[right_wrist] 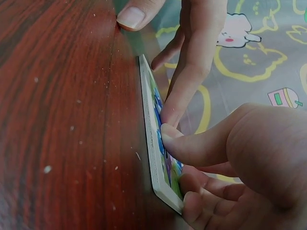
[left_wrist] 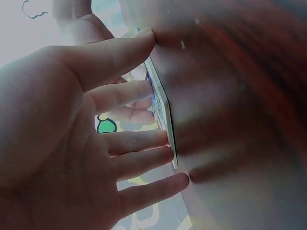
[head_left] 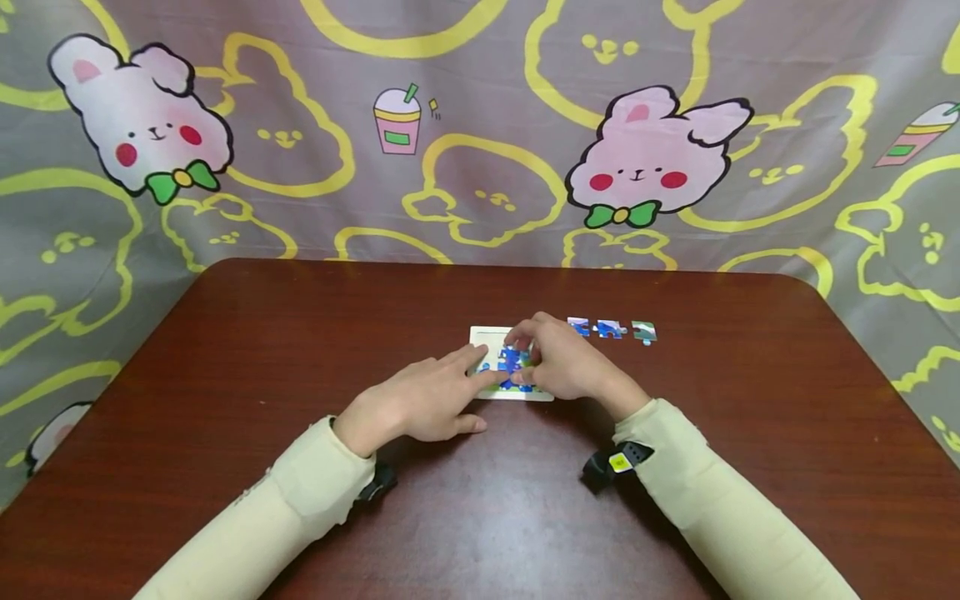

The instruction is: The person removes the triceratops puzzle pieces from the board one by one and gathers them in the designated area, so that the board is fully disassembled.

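Observation:
A small white puzzle board (head_left: 491, 336) with a blue, purple and green picture lies on the table in the head view. My left hand (head_left: 423, 398) reaches in from the left with straight fingers, their tips touching the board and its picture; the thumb stays off the board near the tabletop. On the right side, my right hand (head_left: 566, 358) curls over the board. Its thumb and a finger sit at opposite edges of a blue puzzle piece (head_left: 513, 360), pinching it against the picture. In the right wrist view, the right thumb (right_wrist: 192, 146) rests on the picture; the index fingertip is hidden.
Three loose puzzle pieces, a left one (head_left: 577, 326), a middle one (head_left: 610, 329) and a green one (head_left: 644, 332), lie behind the right hand. The brown wooden table (head_left: 300, 325) meets a patterned cloth (head_left: 495, 108) at the back.

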Demonstrator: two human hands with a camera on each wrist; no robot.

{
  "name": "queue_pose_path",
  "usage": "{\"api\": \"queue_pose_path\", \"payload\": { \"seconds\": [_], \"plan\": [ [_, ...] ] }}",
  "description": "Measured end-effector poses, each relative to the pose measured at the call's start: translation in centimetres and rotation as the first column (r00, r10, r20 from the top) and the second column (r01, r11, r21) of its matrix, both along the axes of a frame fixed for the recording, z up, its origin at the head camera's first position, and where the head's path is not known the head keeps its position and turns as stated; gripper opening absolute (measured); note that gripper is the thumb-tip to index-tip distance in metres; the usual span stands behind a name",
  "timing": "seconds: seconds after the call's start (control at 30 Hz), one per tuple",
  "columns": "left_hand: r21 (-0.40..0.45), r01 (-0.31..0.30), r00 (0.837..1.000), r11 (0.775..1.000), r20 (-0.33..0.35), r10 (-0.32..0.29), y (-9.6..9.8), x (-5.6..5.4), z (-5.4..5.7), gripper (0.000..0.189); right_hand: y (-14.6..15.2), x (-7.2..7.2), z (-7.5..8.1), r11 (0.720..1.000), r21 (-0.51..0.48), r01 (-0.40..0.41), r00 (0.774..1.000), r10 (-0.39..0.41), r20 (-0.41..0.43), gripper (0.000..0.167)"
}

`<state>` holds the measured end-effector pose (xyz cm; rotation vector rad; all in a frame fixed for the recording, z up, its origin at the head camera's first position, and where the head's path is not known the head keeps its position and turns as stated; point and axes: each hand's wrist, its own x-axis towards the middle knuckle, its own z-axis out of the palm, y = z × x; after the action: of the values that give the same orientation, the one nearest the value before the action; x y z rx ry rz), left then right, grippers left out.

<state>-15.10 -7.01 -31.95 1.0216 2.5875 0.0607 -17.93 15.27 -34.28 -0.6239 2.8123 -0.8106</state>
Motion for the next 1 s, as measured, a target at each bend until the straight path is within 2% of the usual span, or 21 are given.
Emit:
{"api": "queue_pose_path", "payload": {
  "seconds": [0.53, 0.77, 1.0],
  "plan": [
    [0.004, 0.003, 1.000, 1.000, -0.005, -0.003, 0.00, 0.11, -0.06, 0.067, -0.13, 0.08, -0.02, 1.000, -0.028, 0.013, 1.000, -0.013, 0.001, 0.042],
    [0.005, 0.003, 1.000, 1.000, -0.005, -0.003, -0.08, 0.16, -0.09, 0.067, -0.22, 0.08, -0.02, 0.998, -0.062, 0.030, 0.999, -0.028, 0.035, 0.043],
    [0.005, 0.007, 1.000, 1.000, -0.015, -0.007, -0.06, 0.03, -0.06, 0.067, -0.14, 0.01, 0.07, 0.998, -0.061, 0.032, 0.999, -0.030, 0.035, 0.044]
  ]
}}
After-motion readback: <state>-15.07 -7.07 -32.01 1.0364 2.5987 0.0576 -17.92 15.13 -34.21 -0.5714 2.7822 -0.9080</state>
